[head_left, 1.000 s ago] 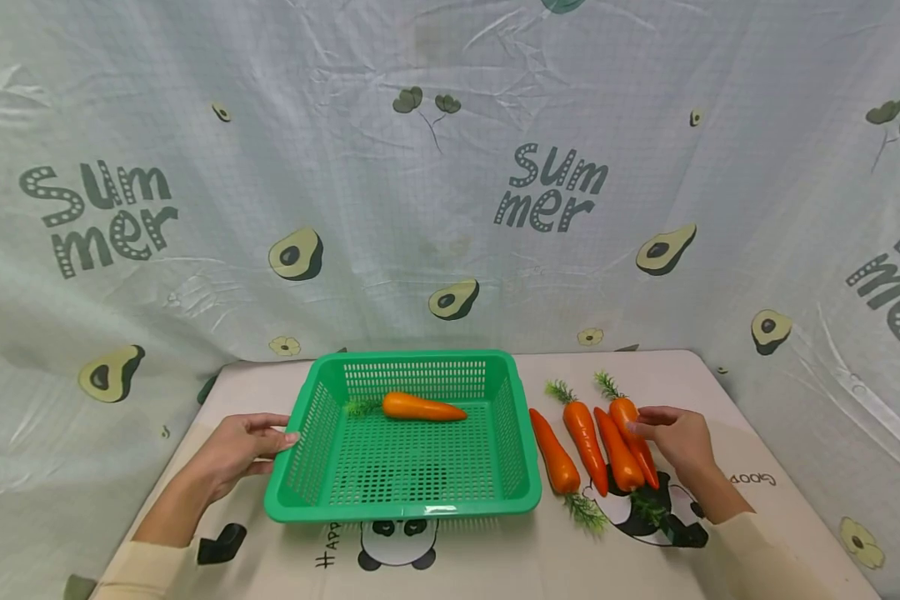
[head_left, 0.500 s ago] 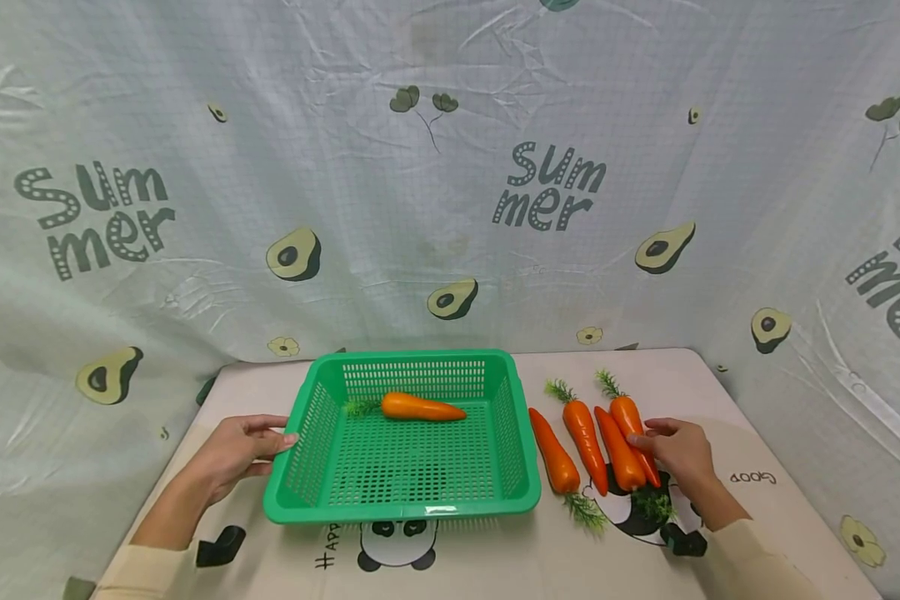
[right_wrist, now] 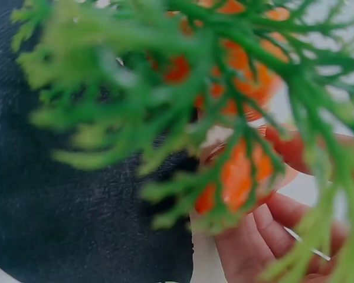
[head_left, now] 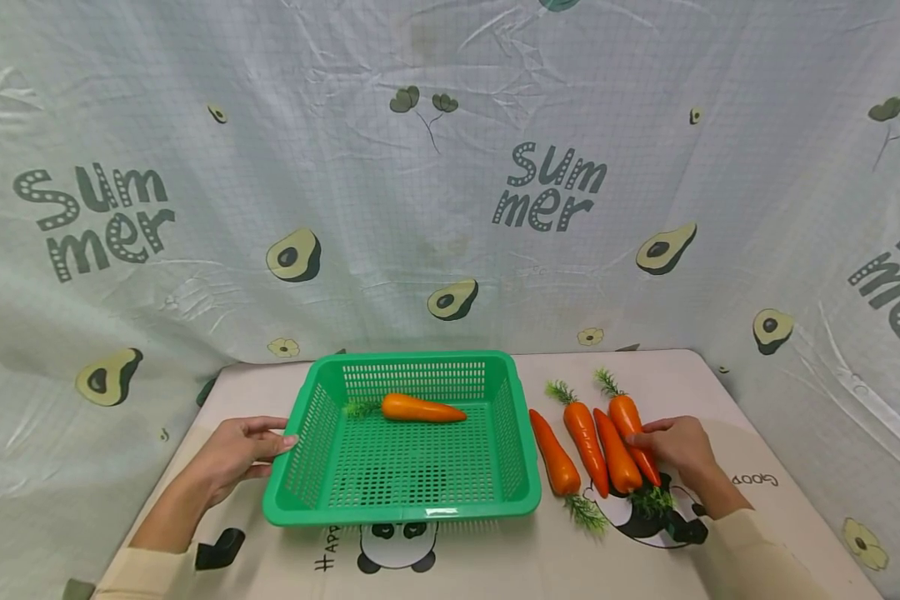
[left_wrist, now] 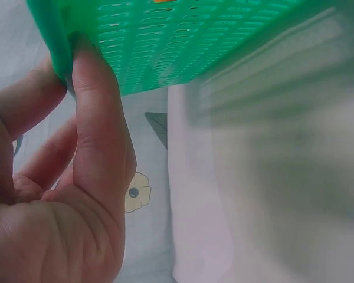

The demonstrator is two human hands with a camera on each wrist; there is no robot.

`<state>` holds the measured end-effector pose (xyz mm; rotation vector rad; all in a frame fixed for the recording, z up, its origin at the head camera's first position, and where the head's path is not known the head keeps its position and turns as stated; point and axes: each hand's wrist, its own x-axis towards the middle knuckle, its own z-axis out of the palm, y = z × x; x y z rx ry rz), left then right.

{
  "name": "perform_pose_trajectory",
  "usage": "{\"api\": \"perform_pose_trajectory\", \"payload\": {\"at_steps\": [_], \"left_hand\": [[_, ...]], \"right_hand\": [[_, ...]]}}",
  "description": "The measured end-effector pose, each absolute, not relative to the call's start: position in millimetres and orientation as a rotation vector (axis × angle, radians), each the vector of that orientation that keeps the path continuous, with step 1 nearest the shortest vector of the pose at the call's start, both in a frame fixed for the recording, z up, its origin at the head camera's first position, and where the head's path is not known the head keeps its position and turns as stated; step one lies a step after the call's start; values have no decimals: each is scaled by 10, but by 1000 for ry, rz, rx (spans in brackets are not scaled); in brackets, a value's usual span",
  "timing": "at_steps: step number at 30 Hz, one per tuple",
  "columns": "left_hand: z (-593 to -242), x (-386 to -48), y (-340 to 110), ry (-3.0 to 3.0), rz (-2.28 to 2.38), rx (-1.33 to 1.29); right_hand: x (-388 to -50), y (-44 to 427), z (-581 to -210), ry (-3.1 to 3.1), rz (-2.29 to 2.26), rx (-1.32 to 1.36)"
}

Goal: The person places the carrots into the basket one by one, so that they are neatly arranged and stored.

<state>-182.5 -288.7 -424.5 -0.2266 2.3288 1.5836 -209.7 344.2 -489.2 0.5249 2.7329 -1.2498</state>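
A green basket (head_left: 401, 512) stands on the table, with one orange carrot (head_left: 423, 408) lying inside near its back. My left hand (head_left: 236, 458) grips the basket's left rim; the left wrist view shows thumb and fingers of this hand (left_wrist: 65, 224) on either side of the green rim (left_wrist: 54, 41). To the right of the basket several carrots lie side by side. Fingers and thumb of my right hand (head_left: 686, 454) pinch the rightmost carrot (head_left: 625, 415), which touches or nearly touches its neighbour (head_left: 615, 454). Blurred green leaves (right_wrist: 183, 106) partly hide the right hand (right_wrist: 253, 242) in the right wrist view.
Two more carrots (head_left: 585, 437) (head_left: 557, 458) lie between the basket and the held one. A printed cloth (head_left: 450, 208) hangs behind and around the table (head_left: 495, 567), whose pale cover has panda drawings.
My right hand has shifted slightly along the rightmost carrot, which has moved a little at its tip. The left hand and the basket are almost where they were.
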Motion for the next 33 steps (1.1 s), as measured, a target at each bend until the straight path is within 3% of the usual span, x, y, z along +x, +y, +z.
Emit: {"api": "perform_pose_trajectory", "payload": {"at_steps": [33], "left_hand": [[-4253, -1816, -2874, 2350, 1579, -229]], "right_hand": [[-2389, 3174, -4433, 2738, -1464, 380]]}}
